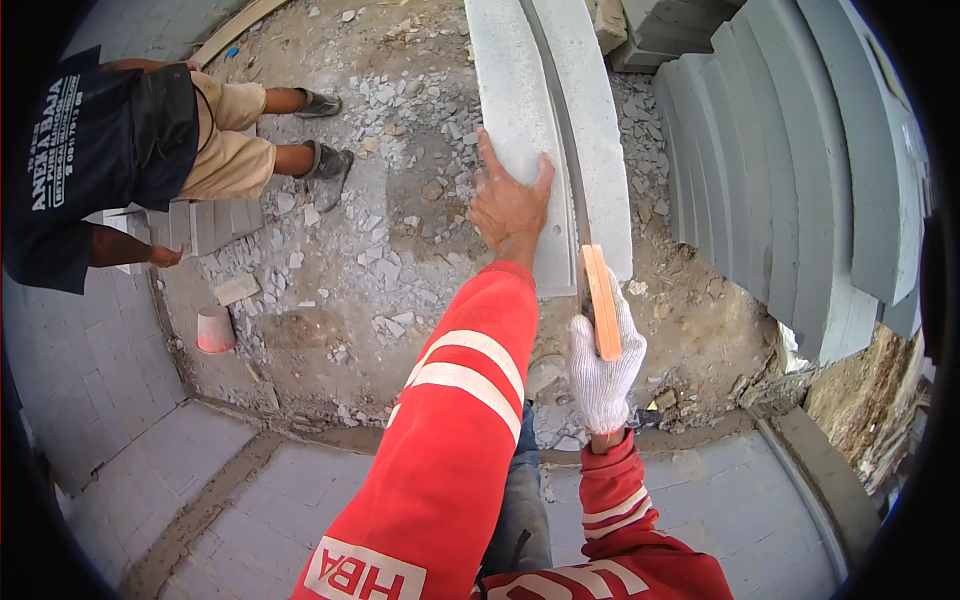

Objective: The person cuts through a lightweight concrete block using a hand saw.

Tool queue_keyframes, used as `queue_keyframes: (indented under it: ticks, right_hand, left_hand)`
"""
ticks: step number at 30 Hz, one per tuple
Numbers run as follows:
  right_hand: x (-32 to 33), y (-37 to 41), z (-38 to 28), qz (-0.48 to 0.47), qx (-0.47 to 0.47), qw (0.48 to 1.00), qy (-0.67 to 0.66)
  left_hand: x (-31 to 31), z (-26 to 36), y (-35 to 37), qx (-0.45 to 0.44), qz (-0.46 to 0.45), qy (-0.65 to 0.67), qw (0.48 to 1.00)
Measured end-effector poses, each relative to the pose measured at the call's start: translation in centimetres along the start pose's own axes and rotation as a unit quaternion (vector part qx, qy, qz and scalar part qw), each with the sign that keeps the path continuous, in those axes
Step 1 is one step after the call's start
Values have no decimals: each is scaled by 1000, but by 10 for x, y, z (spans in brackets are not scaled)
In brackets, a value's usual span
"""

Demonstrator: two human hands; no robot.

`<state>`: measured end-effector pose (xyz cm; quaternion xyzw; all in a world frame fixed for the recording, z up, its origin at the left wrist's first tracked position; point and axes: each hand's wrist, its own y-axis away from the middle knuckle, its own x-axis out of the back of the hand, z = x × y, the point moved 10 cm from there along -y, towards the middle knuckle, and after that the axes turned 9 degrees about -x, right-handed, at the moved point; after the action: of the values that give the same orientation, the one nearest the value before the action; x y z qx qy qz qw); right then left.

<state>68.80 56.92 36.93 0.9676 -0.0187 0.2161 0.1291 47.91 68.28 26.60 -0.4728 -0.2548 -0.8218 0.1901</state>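
A long pale grey concrete block [510,90] lies in front of me, and a hand saw's dark blade [565,120] runs lengthwise along it. My left hand [508,205] is bare and presses on the block to the left of the blade, thumb and fingers spread. My right hand [608,375], in a white knitted glove, is closed around the saw's wooden handle [602,300] at the block's near end. Whether the block is cut through under the blade cannot be made out.
Stacked grey blocks [790,170] stand close on the right. Broken chips [385,270] litter the dirt floor. On the left, a person in a dark shirt [110,150] stands near more blocks [215,225]. A pinkish-white bucket [215,328] sits below them. Block walls [310,490] run along the near side.
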Motion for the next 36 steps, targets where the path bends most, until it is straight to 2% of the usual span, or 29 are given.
queue_keyframes:
  ticks: [1,2,6,9,13,14,16,19,20,21,24,26,29,31,32,34,36]
  right_hand:
    - [-2,-10,-3,1,0,1000,-12]
    - [-9,-19,4,-10,-42,999,-4]
    - [-18,-45,-5,22,24,999,-12]
    - [-27,-52,2,-3,-22,1000,12]
    - [-23,-48,2,4,-9,1000,23]
    - [-22,-44,12,-13,-61,998,7]
    - [-17,-24,32,-16,-101,995,-20]
    - [-13,-2,29,4,-42,999,24]
    - [-18,-14,21,-11,-93,996,4]
    - [-25,-32,17,-9,-92,996,1]
    - [-35,-58,-5,37,7,999,12]
    - [-31,-59,-2,16,-22,1000,-4]
    - [-20,-25,21,2,-65,998,6]
    - [-8,27,28,48,47,997,48]
    - [-9,19,24,46,50,997,48]
    - [-13,8,28,5,-50,999,10]
    - [-17,1,18,17,-31,999,19]
  left_hand:
    - [1,1,1,-4,10,6,1000]
    - [2,3,-1,-10,22,13,1000]
    - [3,4,-2,-21,27,21,999]
    - [2,3,-3,-15,25,14,999]
    - [0,1,-1,-12,19,12,1000]
    - [1,2,-2,-14,20,12,1000]
    - [1,4,-2,-19,18,9,1000]
    - [2,4,0,-17,19,10,1000]
    - [1,4,0,-15,16,7,1000]
    - [2,4,-3,-19,17,6,1000]
    - [-1,3,-2,-22,15,10,1000]
    - [2,4,0,-32,33,13,999]
    - [2,5,-1,-20,1,22,1000]
    - [3,6,-1,-19,0,8,1000]
    - [2,5,-1,-12,-3,-2,1000]
    - [2,3,1,-10,-2,-11,1000]
    - [2,16,-14,-20,7,-10,1000]
